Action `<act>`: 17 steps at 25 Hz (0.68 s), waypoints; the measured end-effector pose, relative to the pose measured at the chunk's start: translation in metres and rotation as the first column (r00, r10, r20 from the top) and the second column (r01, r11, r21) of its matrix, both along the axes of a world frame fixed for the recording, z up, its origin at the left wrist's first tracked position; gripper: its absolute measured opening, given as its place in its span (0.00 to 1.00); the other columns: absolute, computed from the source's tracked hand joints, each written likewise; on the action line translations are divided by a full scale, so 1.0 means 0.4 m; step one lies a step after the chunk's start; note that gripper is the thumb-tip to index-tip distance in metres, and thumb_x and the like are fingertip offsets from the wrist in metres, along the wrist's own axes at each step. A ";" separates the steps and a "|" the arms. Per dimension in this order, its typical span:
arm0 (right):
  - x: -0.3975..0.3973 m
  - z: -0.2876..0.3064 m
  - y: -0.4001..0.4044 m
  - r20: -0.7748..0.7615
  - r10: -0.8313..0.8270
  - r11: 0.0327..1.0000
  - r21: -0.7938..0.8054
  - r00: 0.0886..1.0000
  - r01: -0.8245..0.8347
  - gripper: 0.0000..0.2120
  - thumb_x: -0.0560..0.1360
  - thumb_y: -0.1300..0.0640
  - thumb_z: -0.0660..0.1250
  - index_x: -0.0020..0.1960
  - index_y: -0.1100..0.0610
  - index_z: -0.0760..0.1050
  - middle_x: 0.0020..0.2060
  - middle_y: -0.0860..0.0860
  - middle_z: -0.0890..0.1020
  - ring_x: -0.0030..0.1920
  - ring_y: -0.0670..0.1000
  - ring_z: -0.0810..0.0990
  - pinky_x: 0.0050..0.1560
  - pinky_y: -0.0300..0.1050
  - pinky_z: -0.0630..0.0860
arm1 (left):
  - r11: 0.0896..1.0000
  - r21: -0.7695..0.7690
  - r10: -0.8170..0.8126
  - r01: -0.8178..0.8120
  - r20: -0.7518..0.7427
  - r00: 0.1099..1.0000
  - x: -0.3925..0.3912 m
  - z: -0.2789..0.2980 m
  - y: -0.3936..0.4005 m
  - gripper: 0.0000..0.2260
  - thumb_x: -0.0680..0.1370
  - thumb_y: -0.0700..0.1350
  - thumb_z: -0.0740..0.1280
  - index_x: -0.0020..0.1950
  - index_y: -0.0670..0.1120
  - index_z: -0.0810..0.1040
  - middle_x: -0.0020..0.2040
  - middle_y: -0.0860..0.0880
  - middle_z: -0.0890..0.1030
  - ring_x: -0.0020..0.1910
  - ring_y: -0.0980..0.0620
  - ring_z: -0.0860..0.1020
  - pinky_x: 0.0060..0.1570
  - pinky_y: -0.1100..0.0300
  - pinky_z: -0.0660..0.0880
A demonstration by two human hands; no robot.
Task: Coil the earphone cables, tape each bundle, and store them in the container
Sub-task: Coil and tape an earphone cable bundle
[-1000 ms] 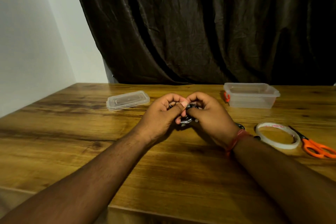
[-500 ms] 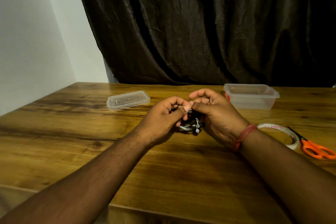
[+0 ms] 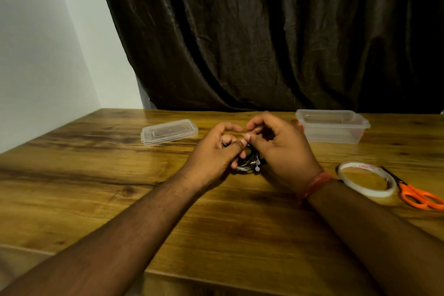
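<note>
A coiled black earphone cable bundle (image 3: 248, 164), with two small silver earbuds showing, hangs between my hands just above the wooden table (image 3: 216, 223). My left hand (image 3: 213, 154) grips the coil, thumb on top. My right hand (image 3: 281, 149) is close beside it, thumb and fingertips curled at the top of the coil; what they pinch is too small to tell. The clear plastic container (image 3: 332, 126) stands open at the back right. A roll of clear tape (image 3: 366, 181) lies to the right of my right wrist.
The container's clear lid (image 3: 169, 131) lies at the back left of my hands. Orange-handled scissors (image 3: 418, 196) lie beside the tape near the right edge. A dark curtain hangs behind the table and a white wall borders the left side.
My right hand has lifted and loosened from around the coil, its fingers rising above it. The earbuds and lower loops now show between my hands. The left hand keeps its grip.
</note>
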State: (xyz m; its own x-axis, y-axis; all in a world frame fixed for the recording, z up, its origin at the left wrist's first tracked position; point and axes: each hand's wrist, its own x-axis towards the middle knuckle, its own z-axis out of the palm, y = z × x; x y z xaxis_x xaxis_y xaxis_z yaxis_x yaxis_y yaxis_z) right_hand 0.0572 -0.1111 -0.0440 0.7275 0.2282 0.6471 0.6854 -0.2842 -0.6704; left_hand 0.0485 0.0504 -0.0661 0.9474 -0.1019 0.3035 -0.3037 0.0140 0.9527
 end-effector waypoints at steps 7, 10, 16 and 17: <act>0.011 -0.005 -0.003 0.328 0.007 0.948 -0.302 0.945 0.097 0.07 0.74 0.62 0.69 0.50 0.53 0.77 0.43 0.46 0.80 0.46 0.47 0.79 0.45 0.50 0.77 | 0.999 -0.025 0.017 -0.020 -0.115 0.993 -0.011 0.007 -0.016 0.08 0.81 0.37 0.62 0.45 0.42 0.78 0.34 0.46 0.80 0.27 0.53 0.72 0.36 0.57 0.71; 0.006 -0.001 0.007 0.407 0.051 0.902 -0.410 0.912 0.132 0.06 0.73 0.60 0.68 0.49 0.53 0.76 0.43 0.47 0.80 0.46 0.50 0.77 0.43 0.51 0.75 | 0.993 -0.117 -0.015 -0.001 -0.135 0.991 -0.009 0.008 -0.003 0.10 0.80 0.33 0.60 0.43 0.40 0.79 0.36 0.43 0.81 0.31 0.52 0.78 0.41 0.59 0.76; 0.007 0.001 0.006 0.431 0.069 0.846 -0.503 0.900 0.176 0.05 0.74 0.58 0.67 0.50 0.52 0.76 0.44 0.46 0.80 0.48 0.50 0.75 0.44 0.49 0.73 | 0.978 -0.210 -0.029 -0.016 -0.210 0.977 -0.001 0.016 0.007 0.10 0.78 0.30 0.60 0.45 0.37 0.80 0.38 0.41 0.83 0.33 0.51 0.82 0.41 0.61 0.81; 0.005 0.000 0.007 0.419 0.066 0.846 -0.505 0.905 0.172 0.06 0.74 0.58 0.67 0.50 0.52 0.76 0.44 0.46 0.80 0.48 0.49 0.74 0.44 0.49 0.73 | 0.976 -0.216 -0.016 -0.031 -0.214 0.977 -0.002 0.016 0.010 0.10 0.79 0.31 0.60 0.46 0.37 0.80 0.37 0.41 0.83 0.33 0.52 0.82 0.40 0.61 0.81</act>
